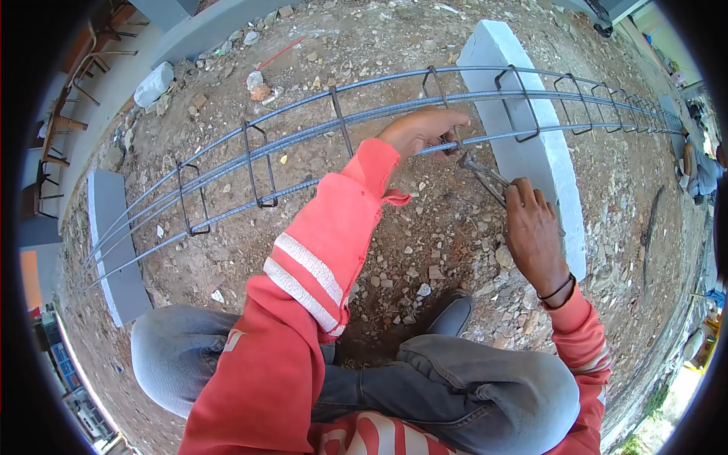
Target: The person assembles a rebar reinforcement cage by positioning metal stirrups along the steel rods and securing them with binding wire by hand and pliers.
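Observation:
A long cage of ribbed steel bars (299,136) with dark square stirrups (262,163) runs across the view. My left hand (425,130) is at the near bar, its fingers curled around a stirrup where the two cross; part of the grip is hidden behind the hand. In my right hand (531,231) are metal pincers (485,176), gripped by the handles. Their jaws point up and left, close under the near bar beside my left fingertips. Whether the jaws touch tie wire there is too small to tell.
Under the cage stand a pale concrete block (561,197) on the right and a grey block (117,250) at its left end. Stones litter the dirt ground (394,250). Another person (705,174) is near the cage's far right end. Wooden chairs (64,114) stand upper left.

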Tool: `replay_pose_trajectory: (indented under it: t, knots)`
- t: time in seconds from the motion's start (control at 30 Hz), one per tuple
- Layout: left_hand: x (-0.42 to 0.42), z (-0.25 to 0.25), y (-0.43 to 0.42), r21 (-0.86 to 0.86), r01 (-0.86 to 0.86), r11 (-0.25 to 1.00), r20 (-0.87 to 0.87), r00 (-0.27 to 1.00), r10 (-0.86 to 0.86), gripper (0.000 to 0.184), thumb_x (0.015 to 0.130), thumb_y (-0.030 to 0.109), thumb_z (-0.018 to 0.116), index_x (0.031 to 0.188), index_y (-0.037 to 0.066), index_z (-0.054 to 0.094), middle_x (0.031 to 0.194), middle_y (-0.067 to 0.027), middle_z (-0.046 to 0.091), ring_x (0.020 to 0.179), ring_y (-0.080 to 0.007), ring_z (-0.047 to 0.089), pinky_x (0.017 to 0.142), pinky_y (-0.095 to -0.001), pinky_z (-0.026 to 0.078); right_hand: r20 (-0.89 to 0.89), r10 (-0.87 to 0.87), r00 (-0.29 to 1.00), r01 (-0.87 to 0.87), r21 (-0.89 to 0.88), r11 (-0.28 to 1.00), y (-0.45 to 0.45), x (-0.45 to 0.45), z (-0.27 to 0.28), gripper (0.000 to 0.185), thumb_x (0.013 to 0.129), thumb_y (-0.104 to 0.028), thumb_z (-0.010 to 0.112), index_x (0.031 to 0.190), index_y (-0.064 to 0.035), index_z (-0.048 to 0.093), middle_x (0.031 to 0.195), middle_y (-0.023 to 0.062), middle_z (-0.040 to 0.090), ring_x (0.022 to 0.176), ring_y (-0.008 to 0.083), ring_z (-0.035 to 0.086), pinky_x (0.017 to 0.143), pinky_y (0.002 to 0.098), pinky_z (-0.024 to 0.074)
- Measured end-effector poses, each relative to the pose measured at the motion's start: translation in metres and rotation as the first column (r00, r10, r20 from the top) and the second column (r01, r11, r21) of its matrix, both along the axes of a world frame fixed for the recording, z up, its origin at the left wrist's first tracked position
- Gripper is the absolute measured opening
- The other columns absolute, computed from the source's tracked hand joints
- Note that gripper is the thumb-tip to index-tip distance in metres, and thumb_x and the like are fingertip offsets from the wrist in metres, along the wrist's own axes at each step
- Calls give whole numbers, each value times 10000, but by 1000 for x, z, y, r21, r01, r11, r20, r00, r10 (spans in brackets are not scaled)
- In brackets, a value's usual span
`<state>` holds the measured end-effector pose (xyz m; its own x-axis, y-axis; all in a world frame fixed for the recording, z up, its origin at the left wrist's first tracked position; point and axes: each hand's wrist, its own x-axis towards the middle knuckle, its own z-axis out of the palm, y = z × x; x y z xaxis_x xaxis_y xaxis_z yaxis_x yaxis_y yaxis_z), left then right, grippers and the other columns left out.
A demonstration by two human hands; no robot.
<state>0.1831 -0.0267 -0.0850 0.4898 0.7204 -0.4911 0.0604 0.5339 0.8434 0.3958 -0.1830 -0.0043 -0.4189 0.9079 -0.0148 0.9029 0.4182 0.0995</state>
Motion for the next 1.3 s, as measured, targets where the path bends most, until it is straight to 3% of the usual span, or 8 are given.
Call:
replay_pose_trajectory:
  t: [0.33,0.57,0.87,1.07,1.17,1.2,1.23,1.3]
  knots:
    - [2,0,0,-27,-32,999,-40,999,31,500,941,351,660,1229,-29,510,937,-147,635,787,-226,707,606,-346,572,-283,-13,959,-20,-112,994,1,10,-17,321,811,50,501,1129,22,523,1233,185,530,1047,394,567,856,515,462]
    - [2,-3,2,-1,2,1000,-30,1000,-2,526,942,353,654,1258,-38,503,901,-149,658,760,-223,692,639,-372,585,-183,-29,983,32,17,999,-2,3,-21,382,802,48,528,1183,18,527,1290,176,520,1090,384,548,938,535,419]
    - [1,-1,2,14,-3,1000,-39,999,3,523,922,372,670,1249,-16,543,930,-134,627,740,-229,675,638,-373,582,-50,-133,990,125,-140,982,-1,-6,-11,197,809,36,543,986,-10,469,1035,183,572,919,407,623,725,505,518]
    - [2,2,-3,45,-41,998,-50,998,43,515,903,378,692,1204,-25,582,943,-129,610,739,-228,665,594,-345,550,-295,-100,950,47,-182,982,-12,-5,-27,282,796,34,597,1017,5,425,791,216,561,697,465,602,658,556,491]
    - [3,-1,-1,87,-58,995,-93,993,66,501,890,375,710,1145,-42,600,936,-132,608,734,-233,664,585,-353,558,-475,-219,852,59,-329,943,-12,-5,-35,339,816,6,651,1069,-14,426,737,142,545,575,358,590,547,478,482]
    - [4,-3,0,110,-70,991,-120,989,83,486,885,369,719,1103,-53,611,929,-133,606,730,-237,664,585,-365,568,-602,-687,408,-136,-784,606,-12,3,-35,360,832,-18,671,1102,-26,432,720,100,524,547,278,564,512,416,472]
    - [4,-4,-1,114,-73,991,-118,989,86,486,885,369,719,1103,-53,611,929,-133,606,730,-237,664,585,-365,568,-209,-977,-30,-564,-804,189,-11,6,-36,382,849,-43,690,1135,-38,438,704,57,504,518,198,538,478,354,463]
    - [5,-6,-4,81,-136,987,1,991,137,444,876,341,732,1024,-62,618,914,-131,604,737,-238,654,598,-381,585,-224,-974,-39,-577,-790,205,-15,2,-43,383,860,-55,686,1153,-43,441,713,51,506,526,183,535,481,341,467]
